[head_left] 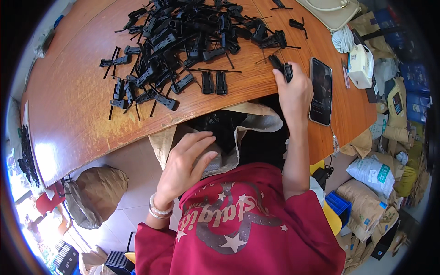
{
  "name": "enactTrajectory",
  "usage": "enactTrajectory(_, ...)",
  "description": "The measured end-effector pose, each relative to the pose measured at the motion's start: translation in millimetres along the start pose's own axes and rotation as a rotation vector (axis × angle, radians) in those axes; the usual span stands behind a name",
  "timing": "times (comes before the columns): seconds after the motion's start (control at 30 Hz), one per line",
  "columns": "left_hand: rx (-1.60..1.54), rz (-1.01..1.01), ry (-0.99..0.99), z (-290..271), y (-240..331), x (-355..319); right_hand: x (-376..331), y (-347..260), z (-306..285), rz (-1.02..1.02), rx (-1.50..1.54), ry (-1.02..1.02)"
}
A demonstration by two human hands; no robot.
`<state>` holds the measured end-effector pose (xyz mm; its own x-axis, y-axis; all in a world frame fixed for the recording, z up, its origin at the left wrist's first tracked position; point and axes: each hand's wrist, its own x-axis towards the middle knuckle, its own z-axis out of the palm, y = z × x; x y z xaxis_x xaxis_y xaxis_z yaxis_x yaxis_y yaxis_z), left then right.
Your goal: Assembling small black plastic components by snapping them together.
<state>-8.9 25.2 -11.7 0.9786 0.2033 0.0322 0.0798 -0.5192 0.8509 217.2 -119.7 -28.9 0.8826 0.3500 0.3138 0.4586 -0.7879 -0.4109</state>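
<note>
At the table's near edge, right of the pile, my right hand [295, 91] is closed on a black plastic clip [287, 72] between thumb and fingers. Over the mouth of an open woven sack [261, 120] on my lap, my left hand [185, 158] is held with its fingers stretched and nothing in it. Dark parts [215, 126] show inside the sack, too shaded to make out well. A large heap of black plastic clips [183, 41] with thin strap-like tails covers the far middle of the table. Two clips [214, 83] lie side by side near its front edge.
A phone [320, 91] with its screen lit lies on the wooden table [87, 91] beside my right hand. Farther right are a white tissue pack [360, 66] and a cream handbag [332, 11]. Paper sacks [362, 206] crowd the floor at right; a brown bag [96, 195] stands at left.
</note>
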Motion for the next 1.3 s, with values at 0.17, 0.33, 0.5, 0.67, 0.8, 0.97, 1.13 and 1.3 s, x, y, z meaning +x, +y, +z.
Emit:
enactTrajectory(0.17,-0.085,-0.081,0.023,3.0,1.3,4.0,-48.1,-9.7,-13.4,-0.190,0.179,-0.077)
enactTrajectory(0.33,0.139,0.236,0.092,4.3,10.9,24.0,-74.4,-41.8,-32.4,-0.287,0.800,-0.533)
enactTrajectory(0.5,-0.365,-0.088,0.017,3.3,9.9,9.8,-74.8,-44.3,-38.1,-0.322,0.992,-0.597)
enactTrajectory(0.67,-1.376,-0.269,-0.333,4.6,-5.8,4.2,-69.6,-34.7,-37.7,-0.408,1.101,-0.792)
enactTrajectory(0.8,-1.307,-0.517,-0.386,6.8,1.9,-0.1,-71.7,-36.6,-30.9,-0.559,1.141,-0.784)
enactTrajectory(0.97,-1.062,-0.376,-0.184,13.5,15.6,-7.0,-75.9,-38.1,-30.0,-0.513,1.100,-0.705)
enactTrajectory(1.13,-1.253,-0.466,-0.079,19.3,19.1,-7.5,-72.5,-42.4,-38.1,-0.547,1.014,-0.715)
enactTrajectory(1.3,-1.383,-0.516,-0.007,23.3,15.0,-8.2,-74.2,-42.4,-38.3,-0.563,1.016,-0.664)
